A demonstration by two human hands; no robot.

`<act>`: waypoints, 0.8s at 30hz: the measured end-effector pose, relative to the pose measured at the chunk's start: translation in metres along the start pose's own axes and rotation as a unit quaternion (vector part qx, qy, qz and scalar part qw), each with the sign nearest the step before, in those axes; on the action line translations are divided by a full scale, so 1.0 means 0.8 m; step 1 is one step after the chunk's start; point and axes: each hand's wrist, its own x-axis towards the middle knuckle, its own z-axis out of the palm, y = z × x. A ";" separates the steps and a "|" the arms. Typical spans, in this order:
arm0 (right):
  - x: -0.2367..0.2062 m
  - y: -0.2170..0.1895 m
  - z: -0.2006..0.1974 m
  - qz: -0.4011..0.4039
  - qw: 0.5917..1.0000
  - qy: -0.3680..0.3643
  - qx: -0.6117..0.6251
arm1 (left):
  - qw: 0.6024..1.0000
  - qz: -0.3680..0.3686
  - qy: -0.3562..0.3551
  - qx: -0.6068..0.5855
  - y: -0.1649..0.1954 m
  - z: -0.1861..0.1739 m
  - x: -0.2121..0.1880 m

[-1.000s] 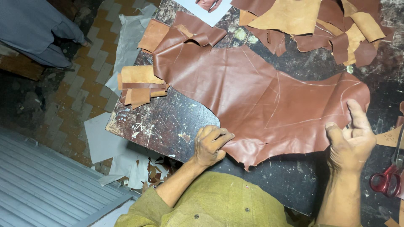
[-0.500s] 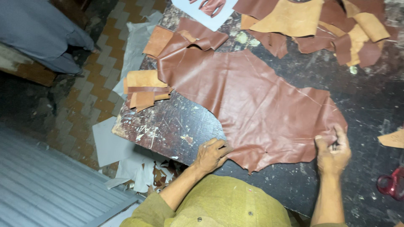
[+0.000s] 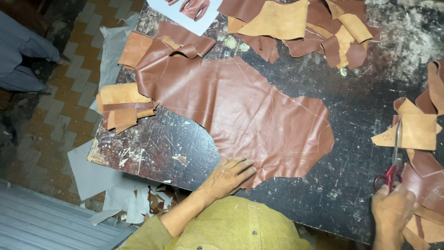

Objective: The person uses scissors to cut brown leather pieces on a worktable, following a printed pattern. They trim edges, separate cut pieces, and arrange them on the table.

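Note:
A large brown leather hide (image 3: pixel 240 111) lies flat on the dark, scratched worktable (image 3: pixel 360 111). My left hand (image 3: pixel 229 176) rests palm down on the hide's near edge, fingers spread. My right hand (image 3: pixel 393 208) is at the table's right side, with its fingers curled onto the red handles of a pair of scissors (image 3: pixel 392 169). The scissor blades point away from me and lie over a tan leather piece (image 3: pixel 416 132).
Brown and tan leather offcuts (image 3: pixel 300 23) are heaped along the far edge. Folded tan strips (image 3: pixel 122 106) sit at the left edge and more pieces (image 3: pixel 430 185) at the right. Grey paper patterns (image 3: pixel 92 176) hang off the table's left side over a tiled floor.
My right hand let go of the hide's right edge and moved right to the scissors. My left hand stayed on the hide's near edge and flattened out.

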 end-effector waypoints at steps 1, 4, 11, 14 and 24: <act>0.008 0.000 -0.003 -0.001 1.000 -0.017 -0.003 | 1.000 0.001 -0.009 -0.015 0.002 0.006 0.004; 0.044 -0.004 -0.015 0.037 0.992 -0.122 -0.015 | 1.000 0.022 -0.010 -0.017 0.002 0.016 0.008; 0.045 -0.004 -0.022 0.278 0.767 -0.309 0.490 | 0.987 -0.046 0.014 -0.150 -0.011 0.019 0.000; -0.019 -0.007 -0.017 0.302 0.620 -0.282 0.667 | 0.978 -0.108 0.031 -0.177 -0.015 0.019 -0.005; -0.161 -0.023 0.004 0.234 0.608 -0.409 0.639 | 0.992 -0.017 -0.089 -0.084 -0.024 0.033 -0.022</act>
